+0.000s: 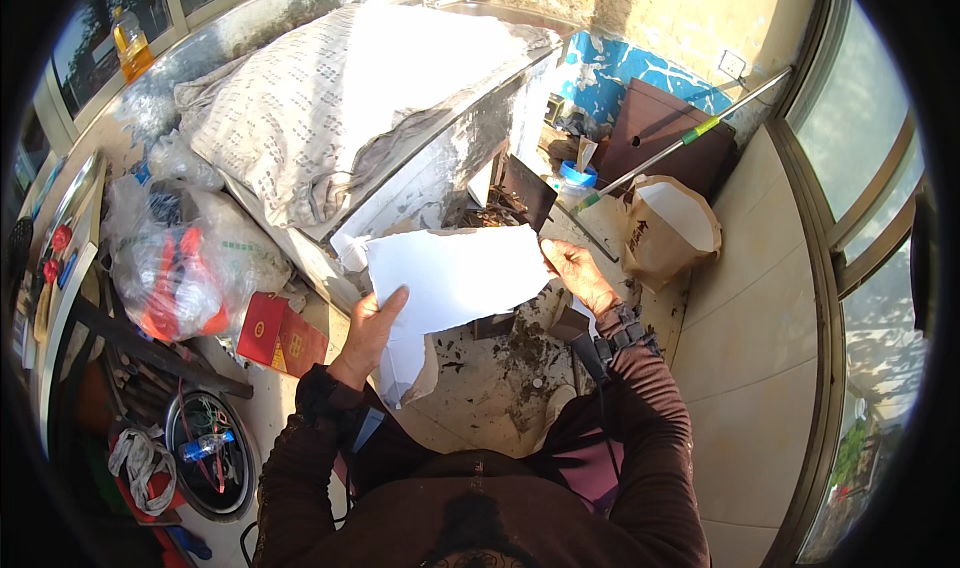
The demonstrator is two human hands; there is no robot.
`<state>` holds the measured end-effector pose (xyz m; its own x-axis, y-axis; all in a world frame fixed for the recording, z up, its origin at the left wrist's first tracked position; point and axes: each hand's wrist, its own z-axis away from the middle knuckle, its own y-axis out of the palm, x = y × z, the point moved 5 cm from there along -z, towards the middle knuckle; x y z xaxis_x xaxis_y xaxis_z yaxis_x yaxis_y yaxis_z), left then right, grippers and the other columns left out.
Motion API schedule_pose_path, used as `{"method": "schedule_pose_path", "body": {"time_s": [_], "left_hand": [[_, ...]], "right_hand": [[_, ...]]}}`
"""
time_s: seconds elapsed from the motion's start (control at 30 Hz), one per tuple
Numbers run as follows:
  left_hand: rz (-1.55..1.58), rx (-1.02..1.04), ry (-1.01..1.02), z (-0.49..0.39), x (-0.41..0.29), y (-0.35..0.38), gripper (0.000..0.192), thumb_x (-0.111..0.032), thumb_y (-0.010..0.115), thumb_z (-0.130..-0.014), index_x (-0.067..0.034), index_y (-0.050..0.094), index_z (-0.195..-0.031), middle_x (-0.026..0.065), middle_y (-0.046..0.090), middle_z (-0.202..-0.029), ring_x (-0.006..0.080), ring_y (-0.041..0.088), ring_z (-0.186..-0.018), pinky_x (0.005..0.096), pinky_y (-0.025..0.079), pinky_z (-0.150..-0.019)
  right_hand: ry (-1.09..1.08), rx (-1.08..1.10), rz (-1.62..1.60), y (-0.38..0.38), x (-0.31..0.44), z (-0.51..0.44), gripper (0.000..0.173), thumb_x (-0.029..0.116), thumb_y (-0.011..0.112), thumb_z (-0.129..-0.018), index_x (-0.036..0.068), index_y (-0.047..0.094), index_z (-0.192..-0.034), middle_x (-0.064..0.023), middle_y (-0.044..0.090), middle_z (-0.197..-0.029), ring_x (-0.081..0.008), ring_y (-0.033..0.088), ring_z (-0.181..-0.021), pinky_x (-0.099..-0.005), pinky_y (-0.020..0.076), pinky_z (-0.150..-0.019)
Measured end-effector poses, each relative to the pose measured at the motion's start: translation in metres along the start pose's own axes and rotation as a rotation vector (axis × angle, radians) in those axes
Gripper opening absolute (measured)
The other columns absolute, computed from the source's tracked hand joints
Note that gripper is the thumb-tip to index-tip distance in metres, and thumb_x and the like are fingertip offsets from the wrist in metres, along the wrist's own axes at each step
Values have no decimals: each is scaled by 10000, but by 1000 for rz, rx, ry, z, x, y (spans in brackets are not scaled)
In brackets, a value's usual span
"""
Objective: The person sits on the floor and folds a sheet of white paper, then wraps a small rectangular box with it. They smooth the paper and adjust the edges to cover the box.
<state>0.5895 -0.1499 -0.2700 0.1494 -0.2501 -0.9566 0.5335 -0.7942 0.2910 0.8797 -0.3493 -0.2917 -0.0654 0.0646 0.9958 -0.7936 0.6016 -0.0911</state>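
Observation:
A torn piece of white cardboard (465,275) spans the space between my two hands. My left hand (369,334) grips its lower left corner, thumb on top. At its right edge, my right hand (579,272) pinches it between thumb and fingers. Another torn white piece (405,365) hangs or lies below the left part; whether it is joined to the first cannot be told. Beyond the cardboard, an opening in the side of a cloth-covered platform holds dry plant scraps (501,209). Dark debris (536,350) is scattered over the floor beneath my hands.
Left of me are a red box (281,335), a plastic bag with red and white contents (180,268) and a black basin (211,455). A brown paper bag (667,230), a green-and-silver pole (690,134) and a brown board (664,140) stand to the right, near a glass-paned frame (817,223).

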Motion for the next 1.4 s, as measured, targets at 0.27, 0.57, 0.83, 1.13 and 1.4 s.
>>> {"method": "schedule_pose_path", "body": {"time_s": [0.27, 0.57, 0.83, 1.13, 1.4], "left_hand": [[18, -15, -17, 3, 7, 1, 344, -276, 645, -969, 7, 622, -1164, 8, 667, -1004, 76, 614, -855, 236, 505, -762], [206, 66, -85, 6, 5, 3, 346, -234, 606, -988, 11, 595, -1233, 57, 667, -1119, 105, 629, -958, 255, 513, -815], [201, 203, 9, 13, 10, -1, 512, -220, 560, -995, -25, 427, -1450, 73, 575, -1339, 181, 589, -1172, 349, 472, -1008], [352, 380, 129, 21, -8, 6, 606, -94, 589, -956, -87, 321, -1499, 132, 548, -1358, 298, 591, -1190, 504, 496, -1001], [366, 87, 67, 16, -17, 13, 299, -71, 618, -944, -36, 579, -1238, 96, 665, -1153, 211, 669, -1002, 424, 564, -874]], "right_hand": [[-85, 45, 111, 12, 11, 7, 253, 136, 663, -952, 30, 669, -1182, 37, 645, -939, -60, 569, -833, -254, 502, -765], [70, 162, -279, 13, 29, 26, 227, 93, 710, -901, 34, 686, -1119, -49, 710, -1042, -143, 671, -917, -307, 538, -852], [48, 29, -542, -3, 42, 37, 247, 52, 694, -897, 29, 671, -1141, -65, 711, -1070, -178, 693, -953, -345, 570, -848], [110, 19, -473, 11, 17, 47, 199, 69, 713, -899, 42, 681, -1093, -30, 704, -1011, -124, 661, -924, -281, 523, -819], [146, 57, -459, 19, 18, 56, 210, 62, 705, -903, 49, 671, -1110, -33, 700, -1036, -130, 654, -944, -298, 527, -848]]}}
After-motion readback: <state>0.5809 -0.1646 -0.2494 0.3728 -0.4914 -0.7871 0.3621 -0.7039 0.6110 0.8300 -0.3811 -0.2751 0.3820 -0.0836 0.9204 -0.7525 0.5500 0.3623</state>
